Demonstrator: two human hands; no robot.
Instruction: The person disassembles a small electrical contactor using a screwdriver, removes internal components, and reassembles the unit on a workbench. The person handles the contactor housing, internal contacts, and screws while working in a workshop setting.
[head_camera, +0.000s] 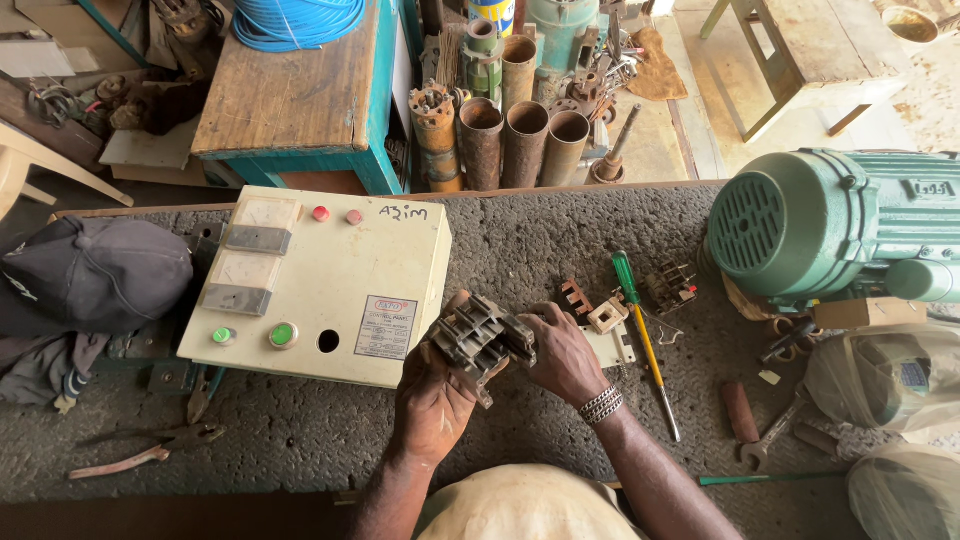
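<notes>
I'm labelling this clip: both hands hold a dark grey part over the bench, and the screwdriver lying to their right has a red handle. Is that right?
One detail is off: the screwdriver has a green handle with a yellow shaft, not red, as the head view shows. The rest holds: the left hand and right hand both hold the dark grey part over the bench, with the screwdriver lying to their right.

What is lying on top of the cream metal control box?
Only the left hand with the grey ribbed contactor block overlaps the cream metal control box at its right corner. Its inside is hidden; only a dark round hole shows.
</notes>
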